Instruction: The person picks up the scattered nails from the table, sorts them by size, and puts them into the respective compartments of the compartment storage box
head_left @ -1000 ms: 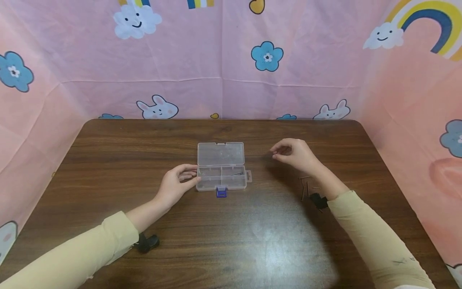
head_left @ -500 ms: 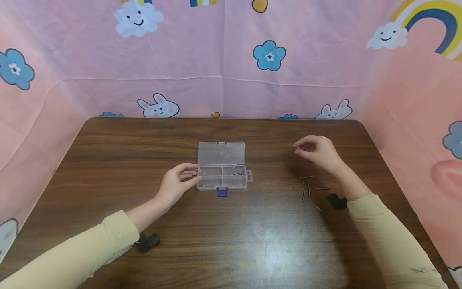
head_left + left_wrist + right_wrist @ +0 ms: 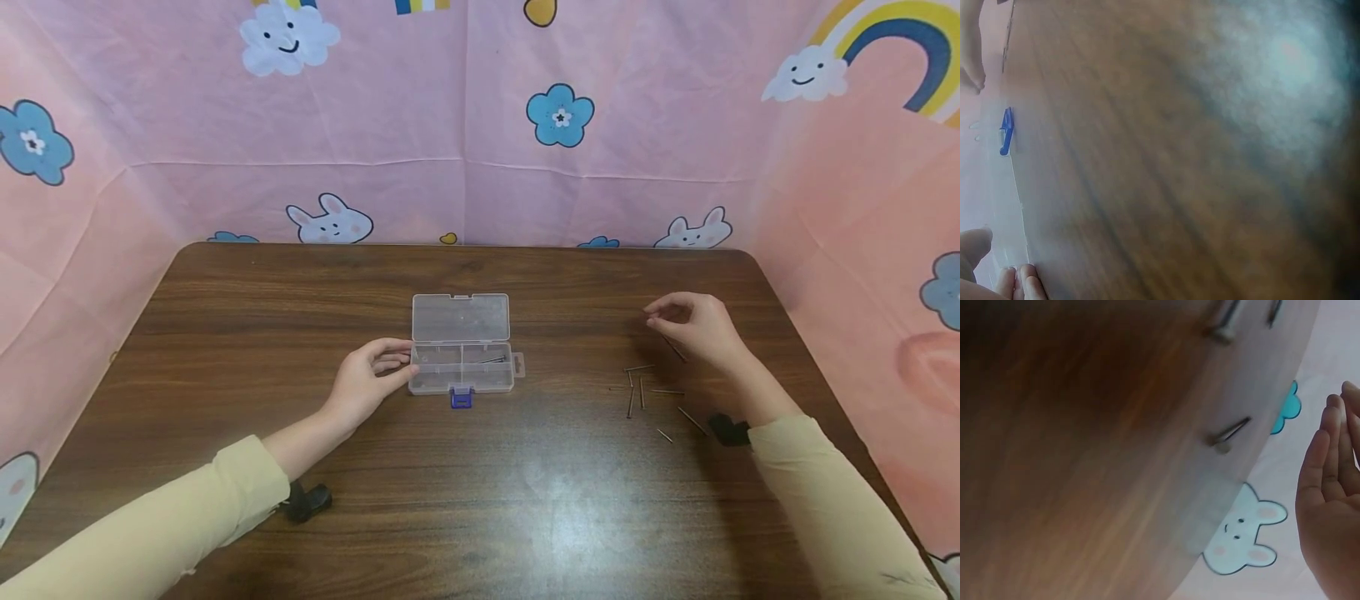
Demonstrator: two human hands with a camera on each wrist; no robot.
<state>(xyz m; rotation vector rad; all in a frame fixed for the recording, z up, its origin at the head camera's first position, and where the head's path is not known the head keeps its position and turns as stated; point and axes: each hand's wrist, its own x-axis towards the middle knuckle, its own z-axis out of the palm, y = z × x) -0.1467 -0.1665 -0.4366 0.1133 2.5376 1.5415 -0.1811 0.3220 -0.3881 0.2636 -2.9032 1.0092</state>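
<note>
Right hand (image 3: 697, 327) has swung away from the clear compartment box (image 3: 461, 367), out to the right, now hovering above the loose nails (image 3: 643, 390) scattered on the counter (image 3: 480, 500). Its grip is loosely curled, thumb and fingertips close; whether it pinches anything, cannot tell. One nail (image 3: 491, 360) lies in the box's right compartment. Left hand (image 3: 369, 382) unchanged, fingers pinching the box's left edge. Looks like a return trip for another nail.

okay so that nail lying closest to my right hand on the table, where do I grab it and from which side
Pinch the nail at mid-shaft, from above, fingertips across its length. It lies flat and thin on the table, just under the right hand, so only its sides offer purchase.
</note>
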